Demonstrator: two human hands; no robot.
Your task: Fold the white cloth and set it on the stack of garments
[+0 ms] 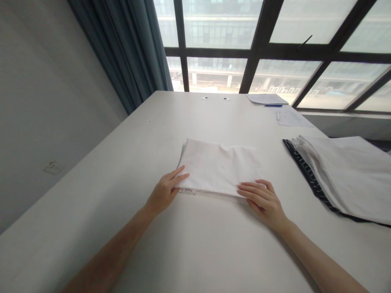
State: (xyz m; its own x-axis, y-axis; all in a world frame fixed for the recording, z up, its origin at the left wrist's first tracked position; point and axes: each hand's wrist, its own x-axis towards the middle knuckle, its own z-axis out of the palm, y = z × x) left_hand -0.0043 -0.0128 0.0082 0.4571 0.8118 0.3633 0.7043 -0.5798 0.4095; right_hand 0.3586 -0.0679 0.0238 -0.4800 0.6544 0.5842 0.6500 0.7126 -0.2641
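Observation:
A folded white cloth [218,167] lies on the white table, its near edge toward me and a few loose threads along that edge. My left hand [163,191] grips the cloth's near left corner, fingers over the top and thumb at the underside. At the near right corner, my right hand [262,201] has its fingers together on the upper layer, with the thumb at the edge below. What lies between the folds is hidden.
To the right, a stack of white cloth [351,171] rests on a dark sheet with white marks [305,175]. Papers [265,99] and a blue pen [273,106] lie at the far right of the table [189,244]. A blue curtain [131,49] hangs beside the window.

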